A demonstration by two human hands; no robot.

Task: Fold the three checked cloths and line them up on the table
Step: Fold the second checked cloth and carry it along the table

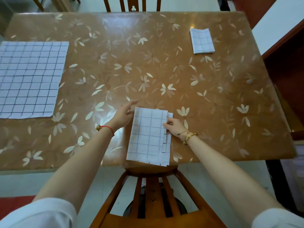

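Note:
Three white cloths with dark checks lie on the brown flowered table (164, 66). One cloth (29, 78) is spread flat at the left edge. A small folded cloth (202, 41) rests at the far right. The third, a half-folded cloth (147, 137), lies as a long strip at the near edge in front of me. My right hand (174, 127) pinches its layered right edge. My left hand (124, 115) hovers at the strip's far left corner with fingers stretched out, holding nothing.
A wooden chair back (148, 186) stands against the near table edge between my arms. Another chair (131, 4) stands at the far side. Dark red furniture (286, 66) runs along the right of the table.

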